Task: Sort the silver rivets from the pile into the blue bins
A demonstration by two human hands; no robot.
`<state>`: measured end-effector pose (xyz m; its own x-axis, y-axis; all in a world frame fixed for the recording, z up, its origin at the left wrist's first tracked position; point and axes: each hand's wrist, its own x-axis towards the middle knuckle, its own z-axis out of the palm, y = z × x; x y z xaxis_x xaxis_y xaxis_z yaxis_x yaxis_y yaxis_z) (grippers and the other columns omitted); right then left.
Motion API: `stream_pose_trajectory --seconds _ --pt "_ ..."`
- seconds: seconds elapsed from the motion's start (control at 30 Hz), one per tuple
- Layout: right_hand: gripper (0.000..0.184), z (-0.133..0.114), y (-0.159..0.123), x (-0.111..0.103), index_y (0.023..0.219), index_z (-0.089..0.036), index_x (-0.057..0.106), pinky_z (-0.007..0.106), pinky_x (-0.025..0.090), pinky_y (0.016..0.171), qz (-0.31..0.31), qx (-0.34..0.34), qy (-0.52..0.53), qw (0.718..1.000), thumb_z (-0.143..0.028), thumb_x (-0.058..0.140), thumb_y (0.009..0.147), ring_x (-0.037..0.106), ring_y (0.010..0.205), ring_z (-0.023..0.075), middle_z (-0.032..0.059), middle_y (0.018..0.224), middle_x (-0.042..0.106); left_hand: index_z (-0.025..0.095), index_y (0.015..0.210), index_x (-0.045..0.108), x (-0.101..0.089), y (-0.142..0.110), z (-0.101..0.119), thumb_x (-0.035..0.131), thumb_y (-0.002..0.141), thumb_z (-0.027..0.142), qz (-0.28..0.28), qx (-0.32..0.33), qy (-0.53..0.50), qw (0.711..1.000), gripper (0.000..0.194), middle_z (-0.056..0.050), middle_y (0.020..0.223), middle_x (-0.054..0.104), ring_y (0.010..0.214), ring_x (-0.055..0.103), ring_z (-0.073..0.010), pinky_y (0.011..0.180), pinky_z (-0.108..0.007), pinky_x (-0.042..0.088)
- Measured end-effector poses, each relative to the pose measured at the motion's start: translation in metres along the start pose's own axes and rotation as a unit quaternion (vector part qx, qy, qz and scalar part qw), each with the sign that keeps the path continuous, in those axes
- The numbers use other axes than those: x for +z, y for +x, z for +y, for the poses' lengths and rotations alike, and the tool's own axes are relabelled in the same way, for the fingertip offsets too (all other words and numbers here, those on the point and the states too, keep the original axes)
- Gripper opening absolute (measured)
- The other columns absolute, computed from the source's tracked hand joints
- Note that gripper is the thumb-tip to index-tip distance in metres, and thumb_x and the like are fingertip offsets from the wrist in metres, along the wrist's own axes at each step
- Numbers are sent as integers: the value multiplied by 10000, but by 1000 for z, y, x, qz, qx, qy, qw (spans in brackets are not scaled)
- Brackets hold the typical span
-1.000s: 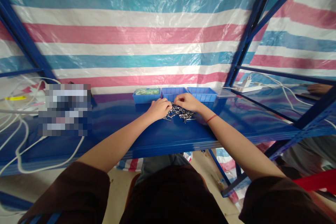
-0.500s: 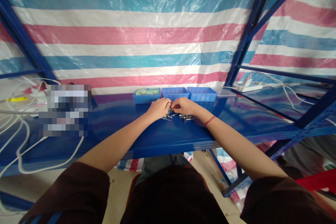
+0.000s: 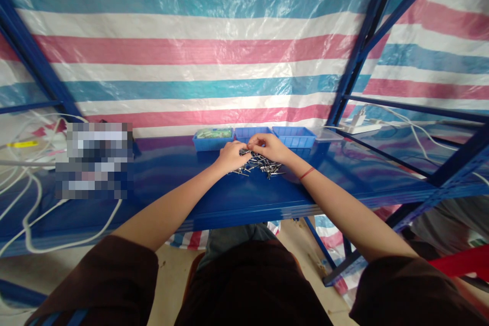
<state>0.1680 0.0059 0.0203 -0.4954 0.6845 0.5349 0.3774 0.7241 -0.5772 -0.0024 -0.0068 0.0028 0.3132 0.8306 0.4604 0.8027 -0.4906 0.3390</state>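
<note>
White cables (image 3: pixel 25 224) are looped over the left end of a blue counter (image 3: pixel 164 183), backed by striped sheeting (image 3: pixel 206 51). To their right, a left bin (image 3: pixel 208 146) of blue plastic is seen holding pale green packets (image 3: pixel 214 133). Before its right corner, the left hand (image 3: pixel 232 157) is set at the left edge of a loose heap of small metal pieces (image 3: pixel 263 164), its fingers curled and its thumb apart from them, with dark metal showing in the gap; whether a piece is gripped there cannot be made out. The heap is spread on the counter beneath and between both hands, in front of the middle bin (image 3: pixel 241 135), with slender pieces crossed over one another. Such tangled pieces are judged best lifted singly, with the fingertips alone, and turned a little until freed, so that neighbours are not dragged along. The heap's left side is best steadied lightly by the left hand, with strays drawn inward rather than pushed toward the counter's front edge. From the other side, the heap is overarched by the right hand (image 3: pixel 270 147), its thumb and fingertips brought together near the left hand; anything pinched there is too small to be identified. Farther right, the right bin (image 3: pixel 296 142) is placed beside the middle one, followed by a clear plastic lid or tray (image 3: pixel 324 134) and a white power strip (image 3: pixel 361 126).
</note>
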Motion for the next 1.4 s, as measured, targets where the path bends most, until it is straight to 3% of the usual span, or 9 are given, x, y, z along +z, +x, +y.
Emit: stream_pose_trajectory --seconds 0.17,0.43,0.6,0.8,1.07,1.17,1.27,1.4 --pt "220 2 0 -1 794 -132 630 251 428 670 15 -2 10 1000 -340 562 772 558 710 123 45 793 650 199 861 680 3 3 -5 516 818 382 24 32 -35 999 248 -48 973 643 1000 564 -184 909 -318 440" --pt "189 -3 -2 -1 758 -150 625 244 420 644 32 -38 -42 998 -328 563 773 540 678 121 40 773 643 197 906 659 3 3 -6 497 850 351 14 40 -43 998 230 -48 973 624 998 555 -181 909 -320 438" --pt "131 -4 -3 -3 776 -154 634 255 423 645 67 -55 -61 994 -250 552 742 542 684 128 41 786 633 192 911 645 -1 2 -2 528 842 294 71 50 -61 994 170 -51 979 591 1013 544 -175 934 -306 423" --pt "134 -1 -1 -4 765 -156 654 260 430 657 81 -7 -59 995 -228 552 714 540 678 126 41 815 661 195 899 627 -9 -1 2 550 829 266 132 43 -58 989 126 -54 1024 551 1003 537 -176 936 -314 415" --pt "235 9 0 -4 788 -148 681 259 423 671 38 24 -69 997 -348 559 771 556 679 129 40 787 677 189 912 605 -9 -1 3 537 843 296 144 57 -59 986 144 -60 1041 541 994 535 -181 928 -327 418" --pt "264 11 2 -4 745 -147 673 256 417 637 29 66 -27 997 -383 558 770 538 634 122 25 714 654 198 1011 584 -6 0 1 547 835 335 147 46 -56 987 227 -74 1096 514 1015 530 -188 933 -339 418" --pt "254 14 4 -6 695 -153 629 240 387 522 98 155 61 981 -398 588 745 478 539 105 7 595 573 200 1136 541 -2 -1 -1 555 823 369 135 33 -43 989 356 -96 1164 481 1065 513 -209 953 -363 408" --pt "211 22 5 -21 695 -191 532 219 341 423 240 272 204 909 -388 580 752 421 480 87 -6 584 502 211 1099 591 -1 -1 -2 529 829 359 78 27 -17 996 314 -81 1148 511 1091 509 -221 973 -369 398"
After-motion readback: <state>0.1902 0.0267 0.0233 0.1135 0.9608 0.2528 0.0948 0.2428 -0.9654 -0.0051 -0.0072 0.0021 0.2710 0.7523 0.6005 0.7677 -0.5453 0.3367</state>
